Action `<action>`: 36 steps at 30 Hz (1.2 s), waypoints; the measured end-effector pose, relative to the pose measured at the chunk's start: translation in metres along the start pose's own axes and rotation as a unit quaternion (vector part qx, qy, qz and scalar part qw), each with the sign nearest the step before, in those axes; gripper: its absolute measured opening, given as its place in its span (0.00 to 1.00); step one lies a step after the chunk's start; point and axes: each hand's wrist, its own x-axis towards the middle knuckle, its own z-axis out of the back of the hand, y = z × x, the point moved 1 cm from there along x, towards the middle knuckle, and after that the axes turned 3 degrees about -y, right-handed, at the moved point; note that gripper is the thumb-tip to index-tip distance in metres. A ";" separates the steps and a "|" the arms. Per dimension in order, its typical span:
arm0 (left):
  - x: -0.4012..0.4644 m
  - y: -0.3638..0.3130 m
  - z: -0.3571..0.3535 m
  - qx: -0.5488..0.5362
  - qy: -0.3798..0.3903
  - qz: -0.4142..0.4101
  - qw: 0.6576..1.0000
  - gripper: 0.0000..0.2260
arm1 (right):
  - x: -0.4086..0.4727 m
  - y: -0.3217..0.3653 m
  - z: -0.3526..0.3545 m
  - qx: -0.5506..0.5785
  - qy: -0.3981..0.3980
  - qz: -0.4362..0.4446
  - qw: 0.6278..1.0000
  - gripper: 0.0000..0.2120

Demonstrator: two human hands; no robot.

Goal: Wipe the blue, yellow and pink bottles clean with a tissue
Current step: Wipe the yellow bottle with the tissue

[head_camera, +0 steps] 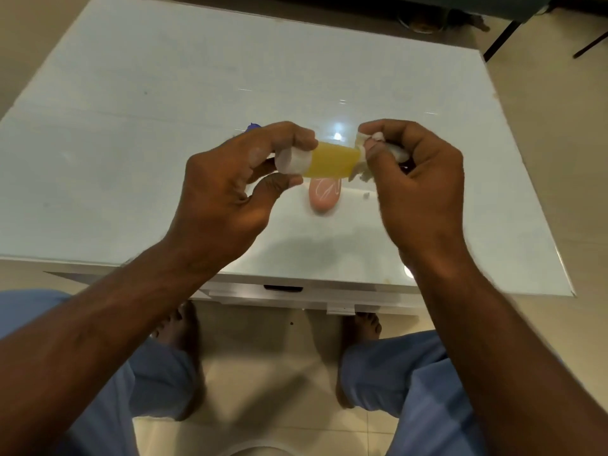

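I hold the yellow bottle (332, 163) sideways above the white table (131, 126). My left hand (230, 185) pinches its white cap end between thumb and fingers. My right hand (418, 179) grips a crumpled white tissue (391, 149) against the bottle's other end. The pink bottle (324, 197) lies on the table just below the yellow one. A small part of the blue bottle (254, 127) shows behind my left hand; the rest is hidden.
A tiny scrap of tissue (366, 195) lies on the table right of the pink bottle. The table's front edge runs just under my wrists, with a drawer handle (283, 288) below. Dark chair legs (500, 41) stand at the far right.
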 end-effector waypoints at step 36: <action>0.011 0.052 0.000 0.060 0.180 0.304 0.934 0.18 | -0.016 -0.002 -0.013 -0.279 0.217 -0.013 0.935 0.13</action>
